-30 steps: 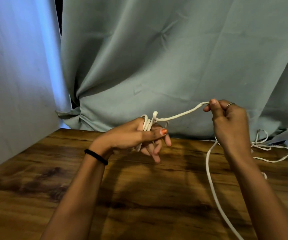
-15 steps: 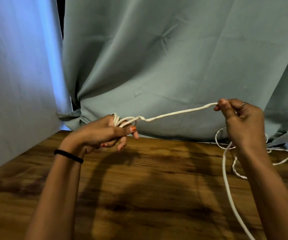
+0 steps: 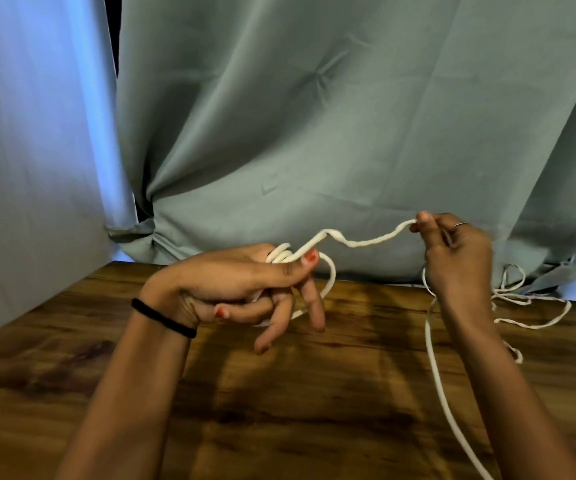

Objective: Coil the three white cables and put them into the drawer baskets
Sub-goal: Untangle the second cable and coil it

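A thick white cable (image 3: pixel 366 241) runs slack between my two hands above the wooden table (image 3: pixel 279 410). My left hand (image 3: pixel 245 285) holds several wound loops of it, the thumb pressing them against the fingers, and one loop hangs below the palm. My right hand (image 3: pixel 453 251) pinches the cable between thumb and fingers; from there it drops along my right forearm and runs off the bottom edge. A thinner white cable (image 3: pixel 529 306) lies tangled on the table at the far right. No drawer or basket is in view.
Grey-green curtains (image 3: pixel 314 133) hang right behind the table's far edge, and a paler curtain (image 3: pixel 30 150) closes off the left side. A black band sits on my left wrist.
My left hand has swung back toward the centre and turned, adding a hanging loop. The span of cable between my hands has shortened and gone slack. My right hand stayed about level.
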